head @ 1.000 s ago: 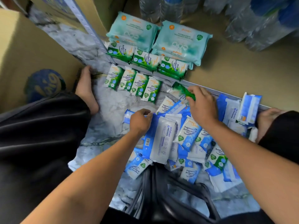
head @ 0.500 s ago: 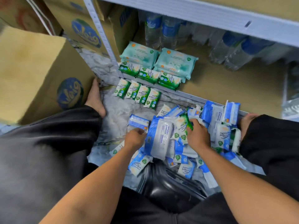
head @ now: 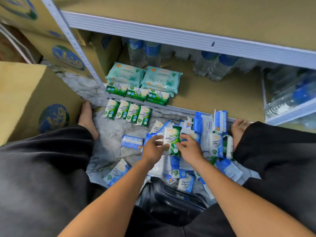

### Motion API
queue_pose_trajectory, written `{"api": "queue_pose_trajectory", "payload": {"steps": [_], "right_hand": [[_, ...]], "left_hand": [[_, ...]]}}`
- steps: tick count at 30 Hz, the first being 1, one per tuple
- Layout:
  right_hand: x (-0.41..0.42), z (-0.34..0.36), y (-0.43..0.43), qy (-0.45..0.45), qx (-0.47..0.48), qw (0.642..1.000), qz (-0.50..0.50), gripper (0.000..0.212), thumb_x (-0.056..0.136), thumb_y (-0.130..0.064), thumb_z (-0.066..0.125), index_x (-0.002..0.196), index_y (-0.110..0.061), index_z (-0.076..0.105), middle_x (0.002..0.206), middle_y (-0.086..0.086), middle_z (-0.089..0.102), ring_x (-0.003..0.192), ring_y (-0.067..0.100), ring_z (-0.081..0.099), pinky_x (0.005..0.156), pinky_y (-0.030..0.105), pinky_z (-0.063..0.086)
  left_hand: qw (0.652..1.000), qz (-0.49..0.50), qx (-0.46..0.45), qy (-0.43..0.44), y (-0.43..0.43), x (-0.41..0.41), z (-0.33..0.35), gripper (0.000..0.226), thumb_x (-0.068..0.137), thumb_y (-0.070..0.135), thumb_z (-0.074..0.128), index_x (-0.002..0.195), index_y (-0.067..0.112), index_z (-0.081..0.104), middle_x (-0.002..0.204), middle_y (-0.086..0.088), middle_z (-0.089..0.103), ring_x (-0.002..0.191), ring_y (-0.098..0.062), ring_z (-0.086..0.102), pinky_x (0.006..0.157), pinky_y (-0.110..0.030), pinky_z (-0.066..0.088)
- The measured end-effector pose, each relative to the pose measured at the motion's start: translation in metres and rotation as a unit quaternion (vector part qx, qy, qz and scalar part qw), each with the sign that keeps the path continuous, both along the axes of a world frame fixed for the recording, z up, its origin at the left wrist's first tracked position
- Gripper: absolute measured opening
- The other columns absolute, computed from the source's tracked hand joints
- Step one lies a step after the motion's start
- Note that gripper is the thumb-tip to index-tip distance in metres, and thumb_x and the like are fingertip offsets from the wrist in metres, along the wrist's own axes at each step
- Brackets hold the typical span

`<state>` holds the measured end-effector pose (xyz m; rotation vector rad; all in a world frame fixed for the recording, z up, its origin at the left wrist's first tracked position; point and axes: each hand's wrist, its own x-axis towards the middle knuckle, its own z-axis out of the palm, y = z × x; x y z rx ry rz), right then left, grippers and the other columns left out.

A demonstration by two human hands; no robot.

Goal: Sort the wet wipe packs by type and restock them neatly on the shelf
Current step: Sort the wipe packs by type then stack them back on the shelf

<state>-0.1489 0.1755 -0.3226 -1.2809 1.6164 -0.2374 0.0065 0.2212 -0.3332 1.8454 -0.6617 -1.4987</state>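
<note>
over the mixed pile (head: 207,134), my left hand (head: 153,148) and right hand (head: 190,150) each pinch an edge of one green pack (head: 171,139), so best keep it flat and land it flush beside the green row (head: 127,112), label up.

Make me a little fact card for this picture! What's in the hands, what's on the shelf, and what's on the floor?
In the hands: one held green pack, gripped by the left hand and the right hand
On the shelf: two big teal packs, three green packs in front, water bottles behind
Tidy on the floor: row of four green packs
Messy on the floor: pile of blue packs
Left side: cardboard box
</note>
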Motion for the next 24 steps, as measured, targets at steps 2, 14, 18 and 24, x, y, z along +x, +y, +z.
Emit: {"api": "queue_pose_trajectory", "payload": {"steps": [2,14,18,24], "right_hand": [[-0.01,-0.006,0.006,-0.018,0.029,0.999,0.015,0.032,0.097,-0.023,0.061,0.128,-0.029,0.056,0.108,-0.003,0.07,0.09,0.017,0.067,0.083,0.04,0.058],[-0.109,-0.062,0.036,0.214,0.089,0.967,-0.108,0.041,0.093,-0.008,0.057,0.133,-0.017,0.059,0.131,0.011,0.061,0.117,0.033,0.057,0.077,0.027,0.043],[-0.114,-0.085,0.034,0.205,0.124,0.957,-0.164,0.045,0.092,-0.014,0.06,0.137,-0.009,0.052,0.131,0.017,0.058,0.116,0.036,0.057,0.087,0.035,0.049],[-0.102,-0.094,0.02,0.136,0.132,0.921,-0.339,0.045,0.09,-0.017,0.07,0.129,-0.004,0.053,0.126,0.019,0.062,0.115,0.037,0.06,0.09,0.038,0.049]], "left_hand": [[0.999,-0.025,0.003,-0.036,-0.002,0.003,-0.004,0.037,0.091,0.021,0.073,0.125,0.022,0.058,0.099,0.004,0.061,0.081,-0.01,0.063,0.065,-0.025,0.049],[0.98,-0.076,0.06,-0.176,-0.009,-0.008,-0.051,0.035,0.098,0.015,0.062,0.132,0.019,0.055,0.114,-0.008,0.065,0.084,-0.023,0.06,0.068,-0.036,0.051],[0.98,-0.074,0.063,-0.172,-0.011,-0.009,-0.054,0.039,0.094,0.027,0.068,0.13,0.021,0.054,0.109,-0.003,0.064,0.086,-0.023,0.064,0.066,-0.034,0.051],[0.982,-0.074,0.066,-0.159,-0.015,-0.009,-0.052,0.038,0.092,0.029,0.072,0.126,0.026,0.055,0.094,0.009,0.058,0.077,-0.013,0.061,0.059,-0.025,0.048]]}}
